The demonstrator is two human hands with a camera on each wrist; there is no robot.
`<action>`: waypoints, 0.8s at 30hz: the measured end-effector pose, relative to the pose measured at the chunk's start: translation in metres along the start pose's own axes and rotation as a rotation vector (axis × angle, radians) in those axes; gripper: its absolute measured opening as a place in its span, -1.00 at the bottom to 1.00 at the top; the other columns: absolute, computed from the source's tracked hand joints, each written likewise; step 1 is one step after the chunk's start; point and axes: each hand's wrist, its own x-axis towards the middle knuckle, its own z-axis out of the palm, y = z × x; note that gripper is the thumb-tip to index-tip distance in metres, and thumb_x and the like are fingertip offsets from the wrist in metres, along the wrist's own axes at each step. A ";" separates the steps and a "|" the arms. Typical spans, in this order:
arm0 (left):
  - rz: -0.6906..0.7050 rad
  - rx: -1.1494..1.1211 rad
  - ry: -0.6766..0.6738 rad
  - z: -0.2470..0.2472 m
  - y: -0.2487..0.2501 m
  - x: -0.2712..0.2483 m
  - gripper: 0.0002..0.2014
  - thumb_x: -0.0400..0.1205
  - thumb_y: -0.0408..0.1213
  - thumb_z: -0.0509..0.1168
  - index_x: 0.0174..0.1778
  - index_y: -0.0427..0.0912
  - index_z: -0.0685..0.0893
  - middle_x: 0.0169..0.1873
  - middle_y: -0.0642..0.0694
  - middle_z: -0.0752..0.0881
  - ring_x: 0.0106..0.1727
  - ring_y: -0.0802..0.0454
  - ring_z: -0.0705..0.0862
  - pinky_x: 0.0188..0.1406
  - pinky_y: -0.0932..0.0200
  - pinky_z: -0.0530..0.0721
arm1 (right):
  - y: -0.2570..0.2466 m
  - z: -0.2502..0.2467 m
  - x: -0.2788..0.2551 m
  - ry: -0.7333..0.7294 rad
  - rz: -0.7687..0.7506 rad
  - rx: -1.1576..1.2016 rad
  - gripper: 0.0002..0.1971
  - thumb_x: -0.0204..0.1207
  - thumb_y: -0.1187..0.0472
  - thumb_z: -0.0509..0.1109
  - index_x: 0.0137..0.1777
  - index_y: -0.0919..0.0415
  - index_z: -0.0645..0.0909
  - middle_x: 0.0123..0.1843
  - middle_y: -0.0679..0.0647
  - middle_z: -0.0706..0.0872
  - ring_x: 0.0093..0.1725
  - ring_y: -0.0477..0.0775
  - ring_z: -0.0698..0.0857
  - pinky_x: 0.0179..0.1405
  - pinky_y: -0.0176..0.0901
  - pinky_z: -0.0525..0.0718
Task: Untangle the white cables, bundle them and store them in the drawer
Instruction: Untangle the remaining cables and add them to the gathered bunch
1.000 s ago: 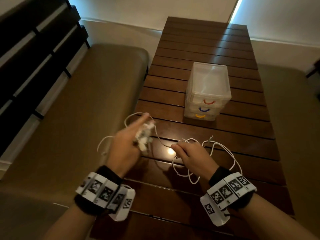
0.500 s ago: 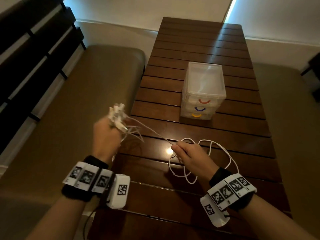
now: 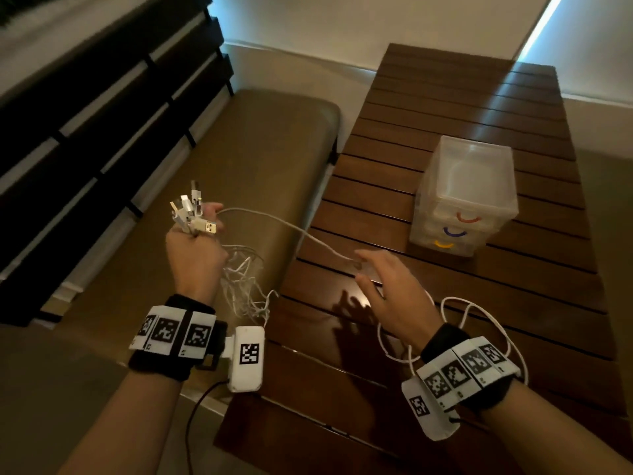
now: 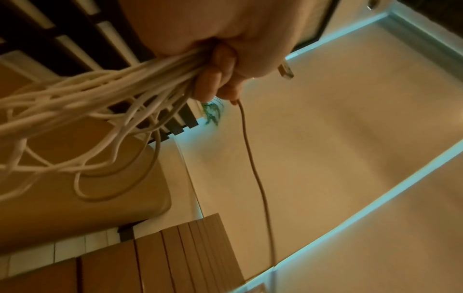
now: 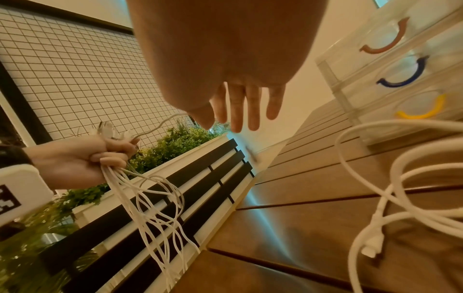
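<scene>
My left hand (image 3: pixel 197 250) is raised over the bench and grips a bundle of white cables (image 3: pixel 243 286); their USB plugs (image 3: pixel 191 210) stick up out of the fist and the strands hang below it. The left wrist view shows fingers (image 4: pixel 220 75) curled round the strands (image 4: pixel 100 91). One cable (image 3: pixel 291 231) stretches from that fist to my right hand (image 3: pixel 373 275), held above the table with fingers straight and spread (image 5: pixel 240 111); the cable passes by its thumb. More white cable loops (image 3: pixel 479 313) lie on the table by my right wrist. A clear drawer unit (image 3: pixel 466 186) stands shut beyond.
The slatted wooden table (image 3: pixel 445 354) carries the drawer unit, which has red, blue and yellow handles. An olive bench cushion (image 3: pixel 239 159) lies left of the table, with a dark slatted backrest (image 3: pixel 102 114) behind it. Green plants (image 5: pixel 175 138) grow behind the backrest.
My left hand has carried the bundle further left and up, off the table and over the bench. My right hand, which pinched the cable, has straightened its fingers and lifted.
</scene>
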 end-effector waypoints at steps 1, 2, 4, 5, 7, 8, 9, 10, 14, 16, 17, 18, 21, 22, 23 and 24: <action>-0.035 -0.069 0.024 -0.004 0.000 0.002 -0.80 0.76 -0.16 0.19 -0.03 -0.07 0.71 -0.34 0.09 0.59 -0.62 0.25 0.33 -0.69 0.30 0.36 | -0.001 0.003 0.000 -0.011 0.000 0.007 -0.61 0.69 0.11 0.28 0.50 0.09 0.47 0.40 -0.01 0.58 0.36 -0.04 0.54 0.31 -0.21 0.46; -0.065 -0.137 0.035 -0.008 0.000 0.002 -0.80 0.76 -0.19 0.18 -0.06 -0.06 0.69 -0.32 0.07 0.59 -0.64 0.25 0.32 -0.70 0.30 0.34 | -0.002 0.006 0.000 -0.029 -0.014 0.008 -0.59 0.69 0.12 0.29 0.52 0.08 0.45 0.43 -0.01 0.55 0.38 -0.04 0.53 0.32 -0.23 0.46; -0.086 -0.178 0.026 -0.013 -0.003 0.001 -0.80 0.77 -0.22 0.17 -0.08 -0.06 0.68 -0.26 0.02 0.63 -0.66 0.24 0.31 -0.71 0.31 0.33 | -0.002 0.012 -0.002 -0.076 -0.034 -0.003 -0.59 0.68 0.12 0.30 0.51 0.05 0.45 0.45 -0.03 0.53 0.38 -0.06 0.55 0.30 -0.24 0.47; -0.088 -0.156 0.012 -0.014 -0.004 -0.001 -0.80 0.76 -0.21 0.17 -0.08 -0.05 0.68 -0.22 0.01 0.66 -0.67 0.24 0.32 -0.72 0.31 0.33 | -0.003 0.015 -0.003 -0.098 -0.035 -0.009 -0.61 0.68 0.12 0.30 0.50 0.04 0.46 0.44 -0.04 0.53 0.36 -0.06 0.56 0.28 -0.24 0.48; -0.092 -0.110 -0.019 -0.015 -0.009 -0.004 -0.81 0.76 -0.20 0.18 -0.08 -0.01 0.69 -0.19 0.03 0.72 -0.66 0.25 0.33 -0.72 0.30 0.31 | -0.006 0.020 -0.004 -0.139 -0.024 -0.017 -0.66 0.69 0.11 0.28 0.44 0.03 0.51 0.41 -0.05 0.54 0.29 -0.06 0.58 0.22 -0.22 0.52; -0.090 -0.095 -0.041 -0.015 -0.012 -0.004 -0.81 0.75 -0.20 0.19 -0.08 0.00 0.70 -0.18 0.04 0.74 -0.64 0.23 0.34 -0.71 0.29 0.30 | -0.008 0.023 -0.004 -0.158 -0.021 -0.024 -0.69 0.69 0.10 0.28 0.40 0.04 0.54 0.39 -0.06 0.54 0.27 -0.06 0.59 0.19 -0.22 0.52; -0.081 -0.067 -0.069 -0.014 -0.016 -0.005 -0.80 0.75 -0.20 0.19 -0.09 0.01 0.71 -0.16 0.04 0.76 -0.63 0.22 0.35 -0.70 0.28 0.30 | -0.010 0.027 -0.003 -0.179 -0.019 -0.039 -0.71 0.69 0.10 0.28 0.37 0.05 0.56 0.37 -0.06 0.54 0.25 -0.05 0.59 0.16 -0.23 0.52; -0.068 -0.016 -0.101 -0.013 -0.020 -0.005 -0.78 0.75 -0.21 0.20 -0.11 0.02 0.72 -0.11 0.03 0.79 -0.61 0.22 0.36 -0.67 0.27 0.31 | -0.011 0.031 -0.002 -0.198 -0.017 -0.058 -0.73 0.68 0.09 0.28 0.34 0.06 0.58 0.35 -0.06 0.54 0.24 -0.04 0.60 0.14 -0.24 0.50; -0.121 0.181 -0.192 -0.010 -0.039 -0.001 -0.79 0.74 -0.22 0.22 -0.08 0.09 0.75 -0.11 -0.02 0.82 -0.57 0.19 0.40 -0.60 0.28 0.37 | -0.005 0.041 0.000 -0.268 0.044 -0.161 -0.80 0.66 0.07 0.31 0.19 0.04 0.66 0.25 -0.04 0.56 0.23 -0.04 0.58 0.15 -0.23 0.52; -0.154 0.272 -0.202 -0.012 -0.048 0.000 -0.80 0.73 -0.16 0.23 -0.06 0.19 0.74 -0.41 0.02 0.70 -0.54 0.08 0.40 -0.59 0.18 0.38 | 0.001 0.038 -0.006 -0.281 0.092 -0.183 -0.84 0.65 0.06 0.32 0.12 0.02 0.69 0.20 -0.09 0.55 0.20 -0.07 0.55 0.13 -0.24 0.50; -0.162 0.287 -0.196 -0.013 -0.052 0.000 -0.80 0.73 -0.13 0.23 -0.05 0.21 0.75 -0.51 0.05 0.59 -0.52 0.06 0.39 -0.58 0.16 0.37 | 0.005 0.035 -0.010 -0.277 0.110 -0.180 -0.86 0.65 0.07 0.32 0.08 0.02 0.70 0.16 -0.12 0.55 0.16 -0.09 0.55 0.09 -0.26 0.47; -0.169 0.284 -0.186 -0.014 -0.055 -0.001 -0.81 0.73 -0.11 0.22 -0.01 0.18 0.76 -0.55 0.06 0.52 -0.52 0.05 0.37 -0.57 0.15 0.35 | 0.009 0.032 -0.015 -0.267 0.123 -0.172 -0.88 0.64 0.09 0.33 0.04 0.02 0.70 0.11 -0.14 0.55 0.12 -0.10 0.55 0.04 -0.29 0.44; -0.153 0.225 -0.167 -0.011 -0.057 -0.005 -0.78 0.74 -0.11 0.19 0.04 0.03 0.77 -0.48 0.06 0.62 -0.58 0.14 0.34 -0.60 0.23 0.35 | 0.025 0.024 -0.029 -0.240 0.139 -0.178 -0.91 0.61 0.14 0.38 -0.09 0.00 0.71 -0.04 -0.17 0.54 -0.04 -0.13 0.57 -0.14 -0.47 0.38; -0.142 0.189 -0.172 -0.008 -0.054 -0.006 -0.77 0.75 -0.12 0.18 0.02 0.00 0.76 -0.39 0.04 0.73 -0.61 0.19 0.35 -0.63 0.29 0.34 | 0.030 0.022 -0.033 -0.237 0.138 -0.184 -0.91 0.60 0.16 0.39 -0.11 -0.01 0.71 -0.07 -0.17 0.54 -0.07 -0.14 0.56 -0.17 -0.50 0.37; -0.134 0.148 -0.183 -0.006 -0.051 -0.008 -0.76 0.76 -0.13 0.16 0.01 -0.03 0.74 -0.28 0.01 0.80 -0.64 0.24 0.36 -0.64 0.32 0.34 | 0.033 0.019 -0.036 -0.239 0.139 -0.188 -0.90 0.60 0.16 0.39 -0.12 -0.02 0.71 -0.08 -0.17 0.55 -0.08 -0.14 0.56 -0.18 -0.49 0.36; -0.118 0.117 -0.200 -0.004 -0.047 -0.009 -0.76 0.77 -0.14 0.15 0.01 -0.05 0.73 -0.22 -0.01 0.83 -0.65 0.28 0.38 -0.62 0.31 0.35 | 0.035 0.017 -0.038 -0.241 0.146 -0.184 -0.90 0.60 0.15 0.38 -0.11 -0.02 0.71 -0.08 -0.16 0.56 -0.08 -0.13 0.56 -0.17 -0.45 0.35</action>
